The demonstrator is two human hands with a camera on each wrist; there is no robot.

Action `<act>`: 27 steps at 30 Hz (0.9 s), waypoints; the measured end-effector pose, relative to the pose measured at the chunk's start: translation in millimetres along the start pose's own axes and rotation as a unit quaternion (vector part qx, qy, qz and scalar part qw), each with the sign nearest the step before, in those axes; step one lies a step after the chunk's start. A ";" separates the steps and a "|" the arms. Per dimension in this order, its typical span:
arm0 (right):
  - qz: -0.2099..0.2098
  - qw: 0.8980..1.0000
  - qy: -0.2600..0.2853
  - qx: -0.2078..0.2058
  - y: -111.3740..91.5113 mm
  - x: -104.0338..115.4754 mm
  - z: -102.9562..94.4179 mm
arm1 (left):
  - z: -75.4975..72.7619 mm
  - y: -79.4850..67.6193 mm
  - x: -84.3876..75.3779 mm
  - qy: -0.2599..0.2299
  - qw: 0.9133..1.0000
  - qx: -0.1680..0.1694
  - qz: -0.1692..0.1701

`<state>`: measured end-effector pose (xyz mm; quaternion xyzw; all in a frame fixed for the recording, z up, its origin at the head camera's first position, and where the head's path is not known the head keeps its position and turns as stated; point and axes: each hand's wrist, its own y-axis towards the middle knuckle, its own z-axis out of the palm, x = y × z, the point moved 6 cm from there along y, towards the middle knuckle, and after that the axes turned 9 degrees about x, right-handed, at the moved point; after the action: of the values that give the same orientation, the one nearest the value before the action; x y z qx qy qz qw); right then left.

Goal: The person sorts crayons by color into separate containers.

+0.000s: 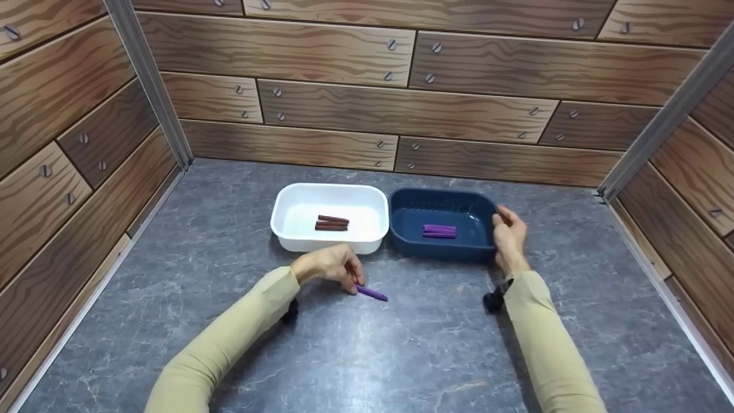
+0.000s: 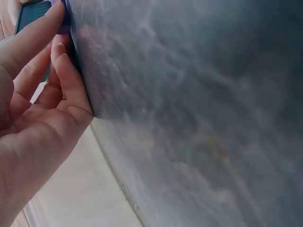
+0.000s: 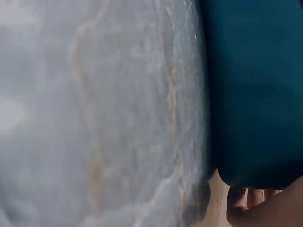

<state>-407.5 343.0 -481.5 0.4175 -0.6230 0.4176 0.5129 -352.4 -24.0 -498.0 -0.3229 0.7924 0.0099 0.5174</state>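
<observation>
My left hand (image 1: 338, 265) pinches one end of a purple crayon (image 1: 373, 293) between thumb and fingertips, low over the grey tabletop in front of the white container. In the left wrist view, only a bit of the purple crayon (image 2: 65, 23) shows past the thumb. My right hand (image 1: 509, 236) grips the right end of a dark blue container (image 1: 441, 252), fingers at its rim and side wall. Inside that container lie several purple crayons (image 1: 440, 231) side by side. The white container (image 1: 330, 244) holds several brown crayons (image 1: 332, 223).
Both containers stand side by side on the grey marbled table (image 1: 401, 355), white at left, blue at right. A wood-patterned back wall (image 1: 344, 103) rises behind them. Patterned side walls with metal corner posts (image 1: 152, 80) bound the table at left and right.
</observation>
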 end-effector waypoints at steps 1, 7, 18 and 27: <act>0.000 1.000 -0.002 0.000 -0.1 0.2 0.4 | -0.1 -0.2 -0.3 0.004 1.000 -0.003 0.001; 0.007 1.000 -0.013 0.004 -1.2 0.1 2.1 | -0.6 -3.3 -0.9 0.000 1.000 -0.005 0.009; 0.010 1.000 -0.006 0.002 -1.2 -2.4 -0.5 | 0.2 -1.8 -10.0 -0.049 0.998 -0.025 0.012; -0.003 1.000 -0.001 -0.004 -0.1 -0.8 0.8 | 2.4 6.0 -32.1 -0.062 0.996 -0.044 0.044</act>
<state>-407.5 342.3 -482.3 0.4175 -0.6238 0.4130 0.5158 -345.4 -2.3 -474.5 -0.3087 0.7709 0.0879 0.5502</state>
